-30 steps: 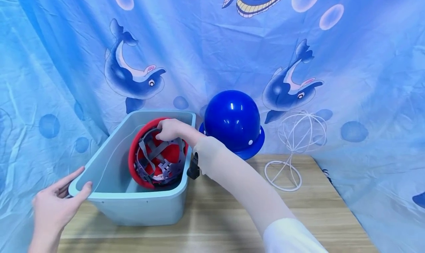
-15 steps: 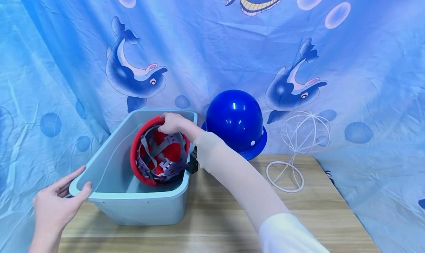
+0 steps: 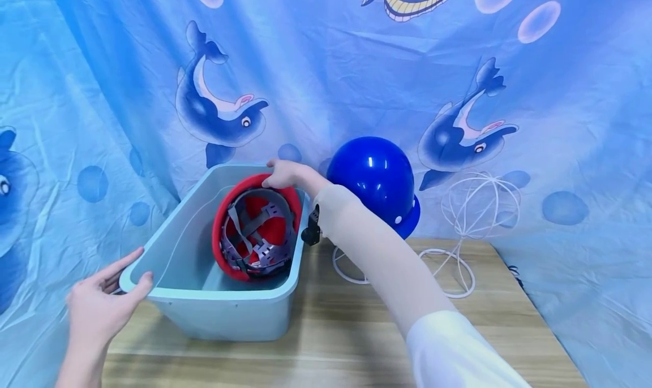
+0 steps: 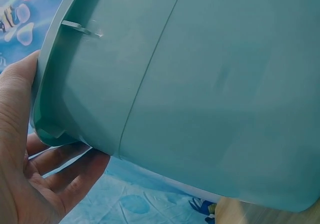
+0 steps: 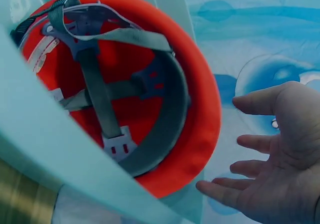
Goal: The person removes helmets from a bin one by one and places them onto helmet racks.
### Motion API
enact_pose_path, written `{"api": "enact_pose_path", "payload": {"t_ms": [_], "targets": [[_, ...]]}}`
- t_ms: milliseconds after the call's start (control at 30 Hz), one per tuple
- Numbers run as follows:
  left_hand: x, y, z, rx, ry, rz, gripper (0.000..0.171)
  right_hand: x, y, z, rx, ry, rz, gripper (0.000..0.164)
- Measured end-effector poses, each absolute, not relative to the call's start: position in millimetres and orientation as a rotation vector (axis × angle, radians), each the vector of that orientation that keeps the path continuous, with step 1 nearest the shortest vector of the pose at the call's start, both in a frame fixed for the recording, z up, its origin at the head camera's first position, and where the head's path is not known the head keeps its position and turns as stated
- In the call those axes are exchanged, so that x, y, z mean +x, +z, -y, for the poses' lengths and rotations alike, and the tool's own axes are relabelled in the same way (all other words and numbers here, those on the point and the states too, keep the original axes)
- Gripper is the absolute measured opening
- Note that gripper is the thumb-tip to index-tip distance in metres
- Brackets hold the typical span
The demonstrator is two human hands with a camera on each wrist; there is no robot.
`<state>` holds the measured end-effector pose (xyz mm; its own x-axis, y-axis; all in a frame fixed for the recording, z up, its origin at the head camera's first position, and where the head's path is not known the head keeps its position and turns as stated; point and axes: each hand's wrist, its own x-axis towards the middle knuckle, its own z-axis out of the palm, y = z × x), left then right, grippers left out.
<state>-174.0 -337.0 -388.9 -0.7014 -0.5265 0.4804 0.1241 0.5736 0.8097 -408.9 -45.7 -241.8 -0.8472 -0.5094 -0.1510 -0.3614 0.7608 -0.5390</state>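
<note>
A red hard hat (image 3: 275, 229) lies tilted inside a pale blue-green plastic bin (image 3: 229, 320), its open underside with grey straps facing me. My right hand (image 3: 286, 174) is at the hat's upper edge, over the bin's back right corner. In the right wrist view, the fingers of that hand (image 5: 280, 154) are spread and stand apart from the red brim. At the bin's front left corner my left hand (image 3: 99, 309) grips the rim between thumb and fingers. The left wrist view shows the fingers (image 4: 75, 171) curled under that rim.
A blue hard hat (image 3: 372, 176) stands right of the bin, partly behind my right arm. Beside it is a white wire stand (image 3: 460, 229), and a second white ring base (image 3: 346, 272) shows below the blue hat. Behind the wooden table (image 3: 356, 348) hangs a blue dolphin-print curtain (image 3: 305, 65).
My right hand has let go of the red hard hat and moved up toward the bin's back right rim. The left hand keeps its grip on the corner. The head view has turned slightly left.
</note>
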Motion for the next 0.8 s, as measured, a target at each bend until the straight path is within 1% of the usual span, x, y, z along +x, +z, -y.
{"api": "enact_pose_path", "payload": {"t_ms": [100,333,400,500,567,700,800], "targets": [[-176.4,-387.1,335.9,0.304,-1.159,2.07,0.046,-413.9,-244.5,38.4,-0.689,-0.773,-2.644,0.074],[-178.1,-387.2,334.5,0.293,-1.172,2.06,0.045,-414.8,-248.7,32.3,-0.696,-0.743,-2.556,0.074],[-177.7,-387.4,334.4,0.302,-1.184,2.059,0.045,-411.8,-247.9,33.4,-0.719,-0.707,-2.562,0.067],[-176.7,-387.4,334.8,0.323,-1.21,2.062,0.045,-404.8,-244.7,39.1,-0.781,-0.673,-2.619,0.049],[-176.1,-387.4,335.5,0.341,-1.218,2.067,0.046,-398.6,-242.8,46.4,-0.829,-0.607,-2.675,0.041],[-175.4,-388.2,336.9,0.375,-1.212,2.073,0.046,-381.7,-242.0,63.9,-0.845,-0.542,-2.752,0.034],[-175.6,-389.5,336.5,0.388,-1.204,2.083,0.046,-371.6,-243.2,72.0,-0.813,-0.472,-2.815,0.04]]}}
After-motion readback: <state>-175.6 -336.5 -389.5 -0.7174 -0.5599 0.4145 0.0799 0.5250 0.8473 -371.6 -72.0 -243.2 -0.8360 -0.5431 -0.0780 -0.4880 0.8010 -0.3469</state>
